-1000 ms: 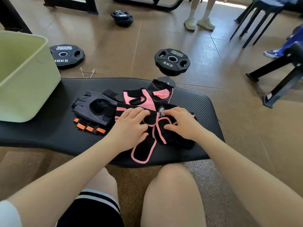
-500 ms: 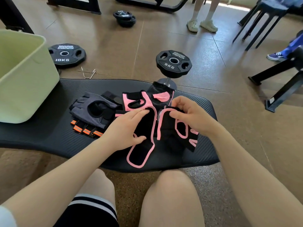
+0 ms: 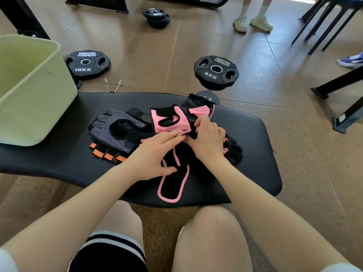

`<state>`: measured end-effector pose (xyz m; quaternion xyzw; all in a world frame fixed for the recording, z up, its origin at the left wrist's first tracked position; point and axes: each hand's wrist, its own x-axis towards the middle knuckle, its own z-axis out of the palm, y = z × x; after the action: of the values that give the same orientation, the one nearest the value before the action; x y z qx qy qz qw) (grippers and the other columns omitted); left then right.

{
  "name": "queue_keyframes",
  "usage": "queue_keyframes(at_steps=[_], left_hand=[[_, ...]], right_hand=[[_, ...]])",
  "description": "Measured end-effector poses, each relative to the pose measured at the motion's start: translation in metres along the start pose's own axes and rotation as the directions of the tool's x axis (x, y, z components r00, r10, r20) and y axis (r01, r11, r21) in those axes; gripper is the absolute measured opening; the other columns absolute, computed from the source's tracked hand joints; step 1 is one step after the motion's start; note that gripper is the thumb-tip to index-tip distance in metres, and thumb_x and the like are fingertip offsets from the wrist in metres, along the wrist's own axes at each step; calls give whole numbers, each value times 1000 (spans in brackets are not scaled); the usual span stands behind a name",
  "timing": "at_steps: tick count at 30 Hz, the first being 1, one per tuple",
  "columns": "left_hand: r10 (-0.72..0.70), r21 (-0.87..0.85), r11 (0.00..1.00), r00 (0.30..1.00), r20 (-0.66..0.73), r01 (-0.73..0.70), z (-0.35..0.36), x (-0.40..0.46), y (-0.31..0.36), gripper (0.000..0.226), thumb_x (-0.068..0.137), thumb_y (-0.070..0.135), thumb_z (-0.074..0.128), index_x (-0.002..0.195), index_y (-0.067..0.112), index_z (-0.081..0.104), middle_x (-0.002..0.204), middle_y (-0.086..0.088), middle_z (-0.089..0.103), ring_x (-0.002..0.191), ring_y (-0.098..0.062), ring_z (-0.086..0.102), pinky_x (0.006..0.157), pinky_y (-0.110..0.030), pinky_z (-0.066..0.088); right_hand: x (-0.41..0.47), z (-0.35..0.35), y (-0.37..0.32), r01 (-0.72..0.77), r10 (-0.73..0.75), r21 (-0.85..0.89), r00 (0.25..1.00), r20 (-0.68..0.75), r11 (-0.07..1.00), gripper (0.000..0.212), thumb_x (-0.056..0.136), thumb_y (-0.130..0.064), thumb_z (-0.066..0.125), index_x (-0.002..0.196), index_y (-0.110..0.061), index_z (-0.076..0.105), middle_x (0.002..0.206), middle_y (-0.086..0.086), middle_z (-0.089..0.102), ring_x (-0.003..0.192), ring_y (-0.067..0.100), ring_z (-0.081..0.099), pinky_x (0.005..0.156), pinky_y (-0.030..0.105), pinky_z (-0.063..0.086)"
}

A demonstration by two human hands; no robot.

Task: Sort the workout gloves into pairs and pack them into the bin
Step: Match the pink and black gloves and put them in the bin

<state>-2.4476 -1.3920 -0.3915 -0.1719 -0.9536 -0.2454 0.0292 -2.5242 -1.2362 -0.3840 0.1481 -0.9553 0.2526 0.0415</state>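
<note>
On the black bench pad (image 3: 253, 134) lie several workout gloves. A black glove with pink trim (image 3: 172, 183) lies nearest me, its wrist strap pointing toward my knees. My left hand (image 3: 155, 154) rests flat on it with straight fingers. My right hand (image 3: 208, 140) grips the glove's upper edge, fingers curled, partly hiding it. Behind them lies a pink mesh glove (image 3: 170, 120) and another pink and black one (image 3: 200, 108). A grey glove (image 3: 117, 128) lies to the left on top of a black glove with orange stripes (image 3: 107, 154). The pale green bin (image 3: 35, 91) stands at the pad's left end.
Weight plates lie on the brown floor: a 10 kg plate (image 3: 86, 63), a 5 kg plate (image 3: 216, 70) on a stand, and a small stack (image 3: 157, 16). A metal clip (image 3: 113, 86) lies behind the pad. A person's feet (image 3: 252, 22) and chair legs (image 3: 330, 22) stand beyond.
My right hand moved left and folded the black and pink glove over toward my left hand. My left hand stayed on the glove, its fingers stretching forward.
</note>
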Motion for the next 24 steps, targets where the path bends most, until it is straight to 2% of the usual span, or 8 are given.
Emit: queue_keyframes(at_steps=[4,8,10,12,14,16,19,24], left_hand=[[-19,-60,998,1000,-5,18,3,4,1,70,73,31,74,134,22,42,145,-1,37,132,-14,34,109,-28,24],[-86,-74,994,994,-60,82,9,4,10,46,75,33,72,114,14,55,143,-3,42,132,-21,38,108,-34,32],[-168,-120,981,980,-105,155,11,5,15,49,71,30,75,112,13,52,140,-2,46,123,-20,47,100,-29,37],[-208,-171,968,969,-133,185,12,7,18,62,70,27,76,124,12,47,135,-1,50,119,-18,50,98,-25,37],[-177,-174,973,974,-142,152,13,8,17,66,71,22,75,129,12,46,134,-3,51,123,-17,46,105,-28,34],[-149,-162,979,979,-141,125,14,10,14,56,73,16,73,125,12,52,135,-5,51,126,-19,44,108,-32,32],[-161,-167,976,981,-108,142,12,14,9,46,73,14,72,118,14,59,134,-4,51,126,-21,44,108,-40,33],[-202,-250,948,979,-1,195,3,22,0,41,70,16,75,110,19,62,124,0,48,117,-20,47,100,-49,37]], right_hand=[[-1,-4,2,127,-143,-192,987,-72,973,39,73,-31,70,100,-11,51,104,7,53,100,28,46,84,36,24],[-24,-20,18,396,-418,180,902,108,901,13,77,-15,65,80,-10,53,80,-2,49,70,18,48,66,35,43],[-39,-26,26,479,-504,159,837,214,863,13,78,-20,57,87,-11,58,88,0,54,77,20,51,71,34,45],[-48,-29,35,562,-566,104,775,283,821,33,75,-24,49,103,-13,60,104,6,56,91,23,53,84,33,44],[-54,-28,41,620,-581,-5,738,343,785,49,72,-32,48,118,-16,54,117,7,52,112,25,46,103,34,30],[-59,-24,43,640,-563,-127,740,368,757,61,71,-48,54,124,-20,46,125,6,49,126,25,34,108,37,17],[-60,-21,36,683,-618,-240,728,295,690,64,66,-65,55,114,-22,47,128,7,52,123,26,34,100,40,22],[-61,-9,23,863,-852,-210,495,172,459,17,82,-23,53,92,-14,62,110,10,65,83,26,64,69,37,52]])
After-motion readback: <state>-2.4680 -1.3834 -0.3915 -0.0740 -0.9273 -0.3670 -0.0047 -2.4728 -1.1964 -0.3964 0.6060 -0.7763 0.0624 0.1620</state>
